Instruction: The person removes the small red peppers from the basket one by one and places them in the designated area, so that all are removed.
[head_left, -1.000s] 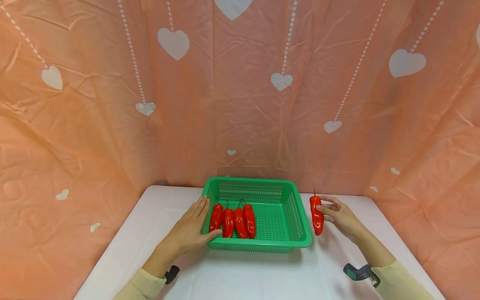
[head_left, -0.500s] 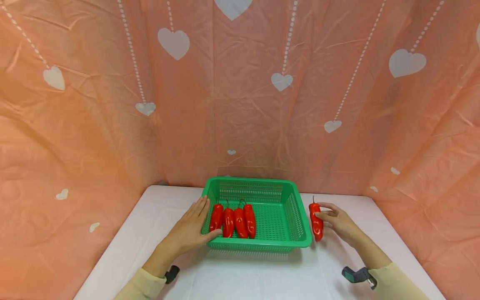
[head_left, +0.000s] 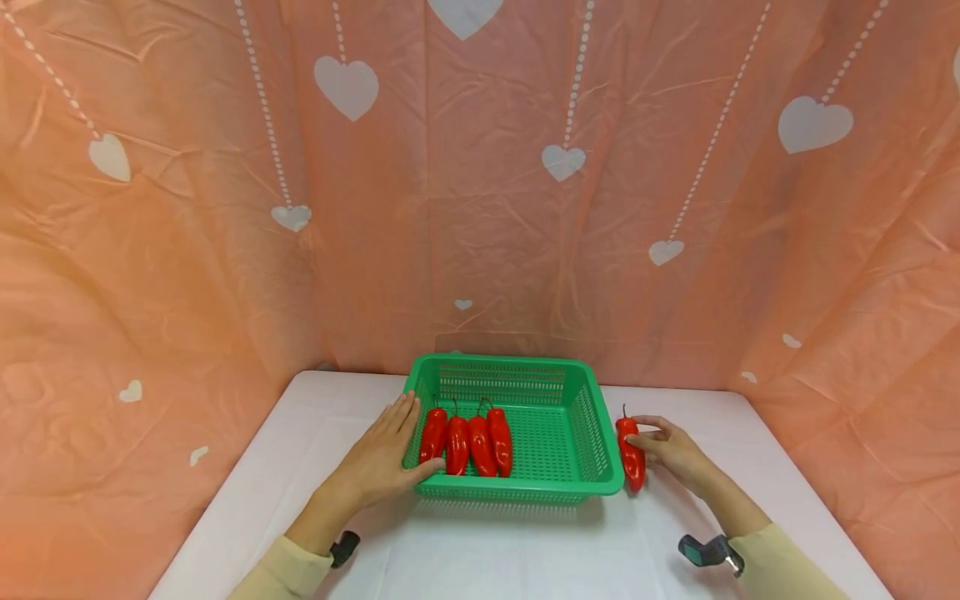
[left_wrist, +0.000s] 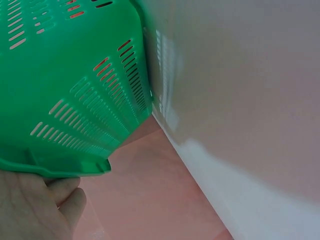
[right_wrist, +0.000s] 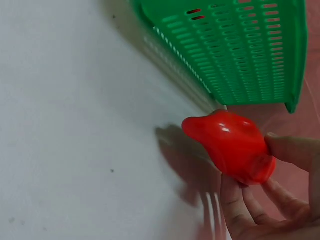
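A green plastic basket [head_left: 517, 487] stands on the white table with several glossy red peppers [head_left: 480, 446] lying side by side in its left half, stems to the back. My left hand [head_left: 378, 458] rests on the basket's left rim, fingers straight and thumb over the front left corner. In the left wrist view, that hand [left_wrist: 37, 205] touches the rim from outside. Just right of the basket, my right hand [head_left: 675, 454] pinches another red pepper [head_left: 631, 454] between thumb and fingers. The right wrist view shows this pepper [right_wrist: 232, 145] apart from the basket wall, its shadow close below.
The white table [head_left: 495, 550] extends in front of the basket and to both sides. A peach curtain [head_left: 510, 250] printed with white hearts hangs behind the table and along its sides. Dark camera mounts sit at both wrists.
My right hand has lowered the pepper towards the table and shifted it slightly left and nearer. My left hand and the basket have stayed in place.
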